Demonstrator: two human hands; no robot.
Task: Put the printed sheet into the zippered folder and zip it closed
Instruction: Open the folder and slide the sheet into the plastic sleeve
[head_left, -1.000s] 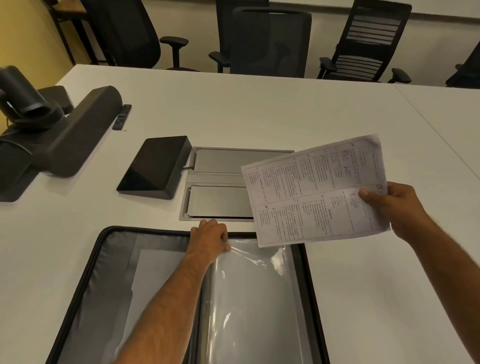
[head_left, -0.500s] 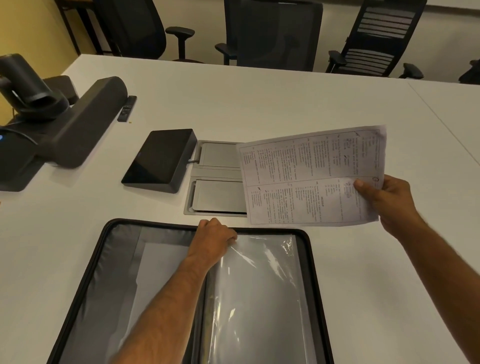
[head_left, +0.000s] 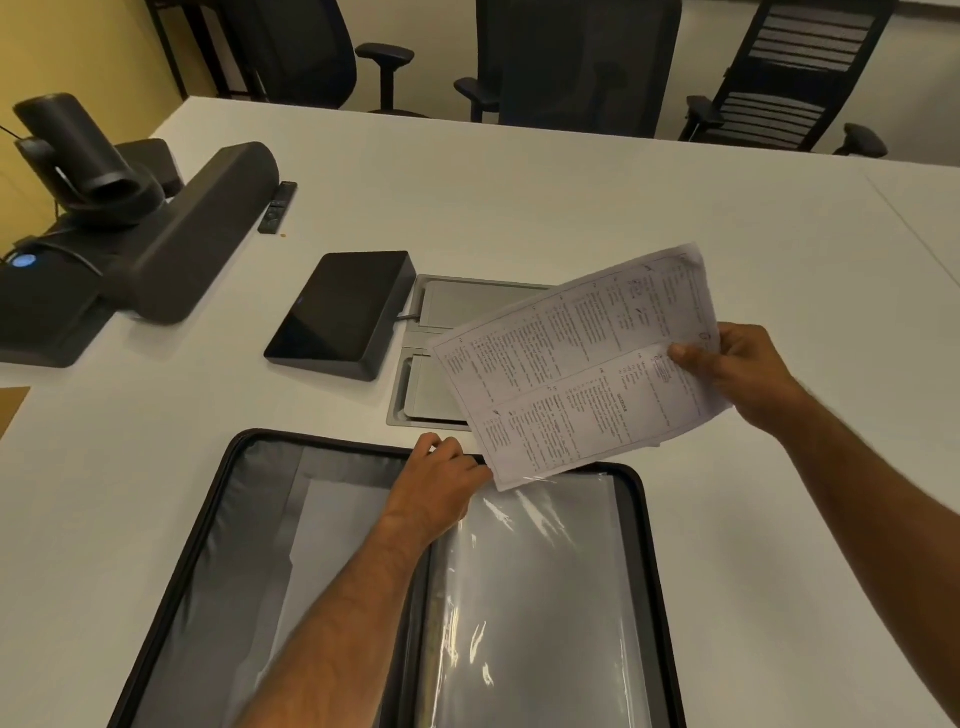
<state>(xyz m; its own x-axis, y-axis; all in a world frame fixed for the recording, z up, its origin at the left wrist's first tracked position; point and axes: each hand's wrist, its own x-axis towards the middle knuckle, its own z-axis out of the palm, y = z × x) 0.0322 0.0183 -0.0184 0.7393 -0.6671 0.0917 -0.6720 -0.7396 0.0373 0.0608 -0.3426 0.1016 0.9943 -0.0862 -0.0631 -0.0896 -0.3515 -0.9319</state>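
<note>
One printed sheet (head_left: 582, 364) pinched by right hand (head_left: 737, 369); left hand (head_left: 436, 483) grips one open zippered folder's (head_left: 208, 519) plastic sleeve (head_left: 530, 582)

The printed sheet (head_left: 576, 364) is matt paper, the sleeve (head_left: 530, 597) in the zippered folder (head_left: 249, 519) is glossy clear plastic, the counter (head_left: 519, 197) is smooth and matt

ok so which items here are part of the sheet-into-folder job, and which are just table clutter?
Job:
- white printed paper sheet, pinched by the right hand
- black zippered folder, lying open, with clear plastic sleeves
- left hand at the sleeves' top edge

Clutter:
- black tablet-like touch console
- grey flip-lid cable box set in the table
- black conference camera bar
- slim black remote
- black office chairs
</note>
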